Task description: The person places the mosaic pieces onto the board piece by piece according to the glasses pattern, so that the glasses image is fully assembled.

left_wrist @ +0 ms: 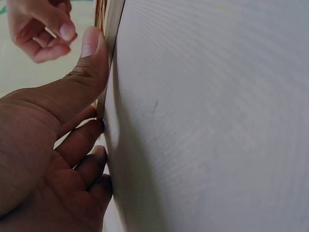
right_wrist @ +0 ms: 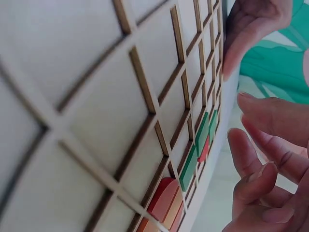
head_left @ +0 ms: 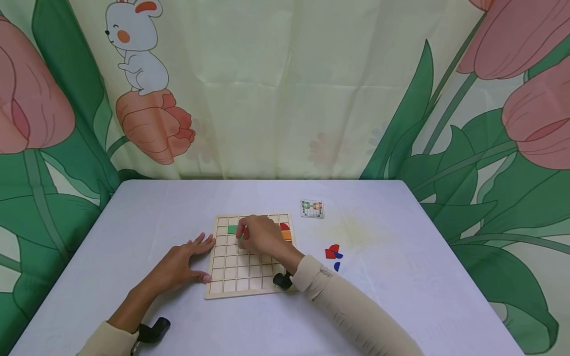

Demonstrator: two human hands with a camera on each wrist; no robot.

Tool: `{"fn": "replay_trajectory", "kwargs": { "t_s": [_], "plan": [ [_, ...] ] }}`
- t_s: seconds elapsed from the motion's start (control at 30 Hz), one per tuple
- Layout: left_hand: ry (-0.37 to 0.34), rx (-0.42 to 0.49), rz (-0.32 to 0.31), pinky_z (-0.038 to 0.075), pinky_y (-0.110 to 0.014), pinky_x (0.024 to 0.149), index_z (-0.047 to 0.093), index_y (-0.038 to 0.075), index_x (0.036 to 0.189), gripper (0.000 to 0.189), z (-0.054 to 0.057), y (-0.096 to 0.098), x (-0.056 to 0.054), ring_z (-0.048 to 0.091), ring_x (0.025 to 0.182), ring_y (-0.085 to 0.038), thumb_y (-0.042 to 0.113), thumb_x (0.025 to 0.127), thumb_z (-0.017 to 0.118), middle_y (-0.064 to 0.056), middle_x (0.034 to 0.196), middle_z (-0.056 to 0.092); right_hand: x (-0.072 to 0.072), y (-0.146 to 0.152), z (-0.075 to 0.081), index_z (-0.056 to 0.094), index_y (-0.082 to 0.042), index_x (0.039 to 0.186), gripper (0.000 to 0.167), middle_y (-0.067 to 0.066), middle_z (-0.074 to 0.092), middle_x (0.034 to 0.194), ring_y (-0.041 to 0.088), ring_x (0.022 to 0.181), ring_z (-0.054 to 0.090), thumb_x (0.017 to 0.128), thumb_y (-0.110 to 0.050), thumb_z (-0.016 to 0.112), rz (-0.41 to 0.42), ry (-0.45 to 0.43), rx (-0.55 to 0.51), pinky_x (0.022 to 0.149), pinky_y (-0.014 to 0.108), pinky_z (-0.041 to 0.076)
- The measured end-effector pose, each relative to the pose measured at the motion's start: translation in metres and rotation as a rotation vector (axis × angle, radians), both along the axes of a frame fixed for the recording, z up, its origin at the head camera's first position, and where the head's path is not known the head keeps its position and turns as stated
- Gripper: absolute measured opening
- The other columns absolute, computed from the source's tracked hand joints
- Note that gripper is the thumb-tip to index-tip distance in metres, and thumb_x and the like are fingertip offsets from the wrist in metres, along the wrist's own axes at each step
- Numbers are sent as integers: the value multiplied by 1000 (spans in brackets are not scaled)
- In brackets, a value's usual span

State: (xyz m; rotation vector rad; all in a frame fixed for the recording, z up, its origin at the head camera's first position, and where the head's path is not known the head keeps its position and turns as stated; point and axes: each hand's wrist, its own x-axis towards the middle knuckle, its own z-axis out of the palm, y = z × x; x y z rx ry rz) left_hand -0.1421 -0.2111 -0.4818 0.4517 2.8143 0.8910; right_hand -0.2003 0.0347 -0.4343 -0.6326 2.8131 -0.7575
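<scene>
A wooden grid board (head_left: 229, 287) lies on the table, its left edge touched by my left hand (head_left: 178, 266), with thumb and fingers spread. Over the board's upper part hovers my right hand (head_left: 262, 238), fingers loosely bent. In the right wrist view its thumb and fingertips stand apart from the board with nothing visible between them. Below them, green pieces (right_wrist: 188, 169) and a red piece (right_wrist: 203, 149) sit in grid cells. A green square (head_left: 232, 229) shows left of the right hand; a red rounded piece (head_left: 284, 226) and an orange square (head_left: 286, 235) show to its right.
Right of the board lie loose red pieces (head_left: 330, 253) and blue half-round pieces (head_left: 337, 266). A small printed pattern card (head_left: 312, 208) is beyond the board's upper right corner. A patterned curtain (head_left: 285, 99) hangs behind the white table (head_left: 378, 287).
</scene>
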Motion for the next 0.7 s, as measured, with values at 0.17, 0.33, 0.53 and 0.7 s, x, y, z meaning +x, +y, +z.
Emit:
{"fn": "replay_trajectory", "kwargs": {
  "t_s": [0.17,0.33,0.53,0.7],
  "plan": [
    [-3,2,0,26,-77,121,51,12,158,103,1,0,0,33,149,-64,35,69,97,-24,168,37,10,9,2,76,-22,92,14,-10,68,78,9,76,60,87,-18,88,-5,-14,0,58,25,46],
    [-11,2,3,22,-80,120,50,13,159,104,2,0,0,33,150,-64,35,69,97,-24,168,36,20,21,5,77,-21,95,13,-9,70,83,8,78,60,88,-19,87,-17,-42,-20,62,26,48],
    [-2,15,3,27,-74,123,50,11,158,103,2,1,1,32,151,-62,32,69,97,-23,168,37,28,38,5,75,-23,93,16,-10,67,80,7,76,60,86,-18,89,-27,-39,-45,62,28,48],
    [3,13,2,27,-75,123,50,10,159,104,2,1,0,32,151,-62,32,69,97,-23,168,37,31,53,1,76,-21,95,15,-10,67,82,11,79,61,87,-19,89,-59,-52,-64,65,31,48]
  ]
}}
